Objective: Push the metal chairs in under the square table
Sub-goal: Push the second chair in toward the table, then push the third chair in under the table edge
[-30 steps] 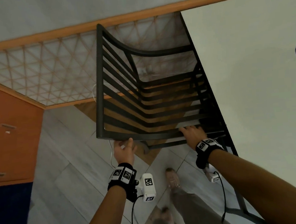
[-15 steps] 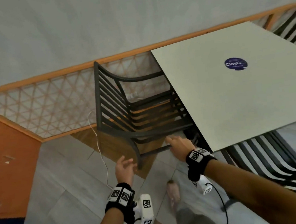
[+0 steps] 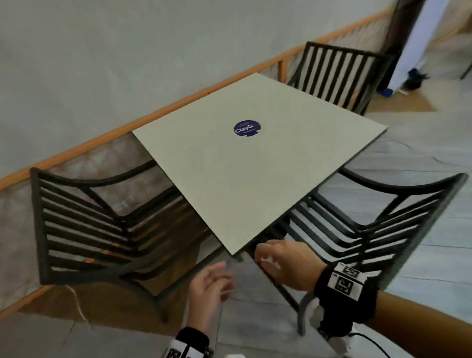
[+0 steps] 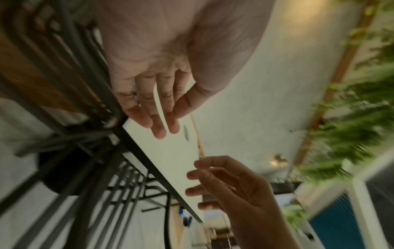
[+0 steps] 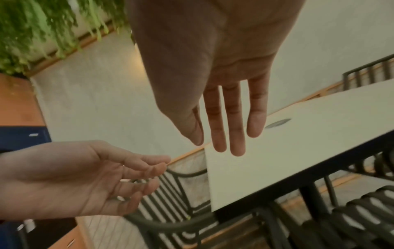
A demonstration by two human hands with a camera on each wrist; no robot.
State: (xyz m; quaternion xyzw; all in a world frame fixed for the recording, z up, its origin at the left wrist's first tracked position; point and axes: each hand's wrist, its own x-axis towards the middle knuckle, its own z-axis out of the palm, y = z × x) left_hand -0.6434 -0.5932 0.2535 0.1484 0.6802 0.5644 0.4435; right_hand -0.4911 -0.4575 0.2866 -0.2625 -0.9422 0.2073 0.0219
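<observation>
left hand (image 3: 209,285): free in the air, fingers loosely spread and lightly curled, holds nothing; just below the near corner of the counter, touching no chair
right hand (image 3: 281,262): free too, fingers straight and relaxed, nothing in it; just beside the counter's near corner, above the right chair's seat slats; contact with the chair cannot be told
hands relation: close together, apart, both near that corner
counter (image 3: 299,155): square pale top on a dark frame, one edge close to the wall rail; round dark blue sticker (image 3: 247,128) near its middle
left chair (image 3: 89,227): black metal, slatted; seat front tucked under the counter's left edge, backrest standing out to the left
right chair (image 3: 377,223): black metal, slatted; seat front partly under the counter's near right edge, backrest out to the right
far chair (image 3: 340,76): black metal, vertical back slats, at the counter's far side, seat hidden
wrist bands (image 3: 344,283): black, with printed marker tags, one on each wrist
floor (image 3: 453,259): grey tiles
wall rail (image 3: 82,149): orange wooden strip along the grey wall, mesh panel below it
plants (image 4: 351,109): green foliage, blurred, wrist views only
</observation>
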